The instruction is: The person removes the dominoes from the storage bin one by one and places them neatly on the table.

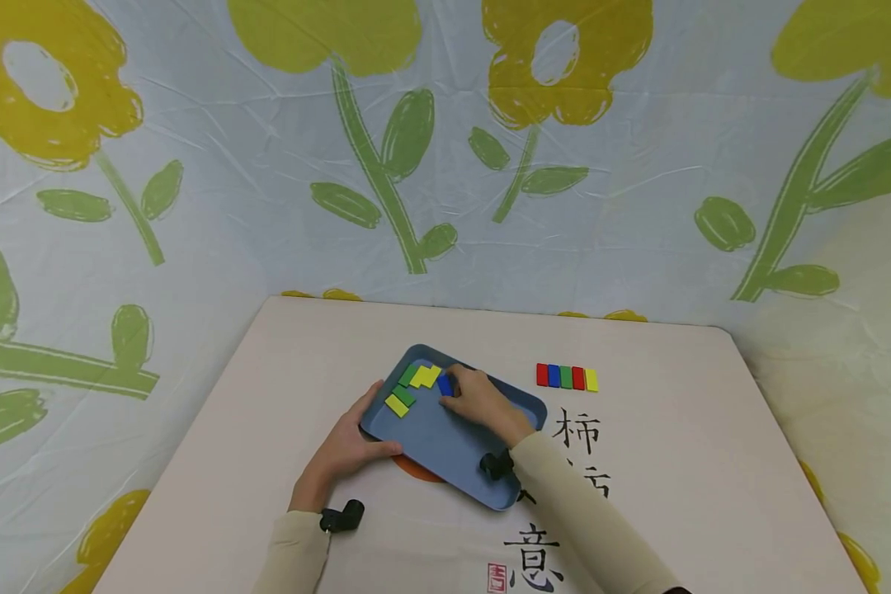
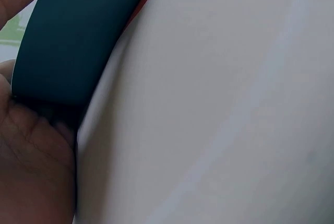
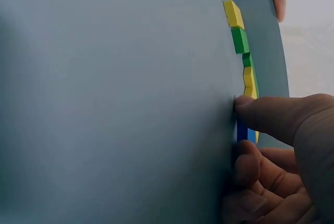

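A blue-grey tray (image 1: 453,445) lies at a slant on the table. My left hand (image 1: 341,445) holds its left corner, thumb along the near edge and fingers along the far side; the left wrist view shows the palm (image 2: 36,166) against the tray wall (image 2: 78,36). My right hand (image 1: 486,403) reaches into the tray and pinches a blue block (image 1: 445,384) between thumb and fingers. In the right wrist view the blue block (image 3: 242,131) is partly hidden by the thumb. Yellow blocks (image 1: 397,405) and green blocks (image 1: 404,396) lie left of it inside the tray.
Right of the tray, several coloured blocks (image 1: 567,377) stand side by side in a row: red, blue, green, red and yellow. Black written characters (image 1: 535,557) and a red seal mark (image 1: 497,577) are on the table surface. A flowered cloth (image 1: 445,165) hangs behind.
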`<state>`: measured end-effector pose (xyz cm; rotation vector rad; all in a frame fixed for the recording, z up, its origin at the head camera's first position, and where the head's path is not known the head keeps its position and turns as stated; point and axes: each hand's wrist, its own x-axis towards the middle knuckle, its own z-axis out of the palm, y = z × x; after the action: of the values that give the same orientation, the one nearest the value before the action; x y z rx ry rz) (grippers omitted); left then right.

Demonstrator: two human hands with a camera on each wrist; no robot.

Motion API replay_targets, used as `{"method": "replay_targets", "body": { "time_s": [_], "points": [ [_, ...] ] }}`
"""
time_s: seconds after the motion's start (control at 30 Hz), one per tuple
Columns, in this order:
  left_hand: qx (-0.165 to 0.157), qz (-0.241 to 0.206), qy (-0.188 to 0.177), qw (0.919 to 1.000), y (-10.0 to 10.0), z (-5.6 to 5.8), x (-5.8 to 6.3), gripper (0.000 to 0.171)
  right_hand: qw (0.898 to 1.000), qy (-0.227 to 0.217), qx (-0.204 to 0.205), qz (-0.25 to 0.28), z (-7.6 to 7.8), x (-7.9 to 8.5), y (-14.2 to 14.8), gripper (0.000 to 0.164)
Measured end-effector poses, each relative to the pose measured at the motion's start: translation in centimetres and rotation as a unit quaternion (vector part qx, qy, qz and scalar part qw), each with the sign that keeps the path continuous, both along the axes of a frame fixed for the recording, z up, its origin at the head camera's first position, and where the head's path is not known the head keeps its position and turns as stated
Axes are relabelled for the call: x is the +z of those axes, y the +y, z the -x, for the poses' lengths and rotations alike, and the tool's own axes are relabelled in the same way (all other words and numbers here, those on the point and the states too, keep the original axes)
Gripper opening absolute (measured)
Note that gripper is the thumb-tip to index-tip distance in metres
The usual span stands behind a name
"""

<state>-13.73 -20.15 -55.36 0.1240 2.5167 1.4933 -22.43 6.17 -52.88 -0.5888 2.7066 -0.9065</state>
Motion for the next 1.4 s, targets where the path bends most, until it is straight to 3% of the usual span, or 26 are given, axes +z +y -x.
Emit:
{"method": "replay_targets", "body": {
  "time_s": [0.5, 1.0, 1.2, 1.4],
  "points": [
    [0.001, 0.000, 0.002, 1.0000, 0.1, 0.0, 0.1, 0.115, 0.999, -0.024, 0.030, 0.032, 0.6, -0.6, 1.0, 0.052],
    [0.011, -0.001, -0.007, 0.9999, 0.0, -0.3, 0.4, 0.115, 0.995, -0.019, 0.052, 0.083, -0.3, 1.0, 2.4, 0.048],
    [0.010, -0.006, -0.003, 0.9999, -0.1, -0.2, 0.1, 0.116, 0.993, -0.019, 0.037, 0.112, -0.7, 2.5, 3.7, 0.047],
    [0.004, -0.003, 0.002, 1.0000, 0.1, 0.0, 0.0, 0.116, 0.993, -0.010, -0.003, 0.120, -0.9, 3.7, 5.9, 0.050]
  ]
}}
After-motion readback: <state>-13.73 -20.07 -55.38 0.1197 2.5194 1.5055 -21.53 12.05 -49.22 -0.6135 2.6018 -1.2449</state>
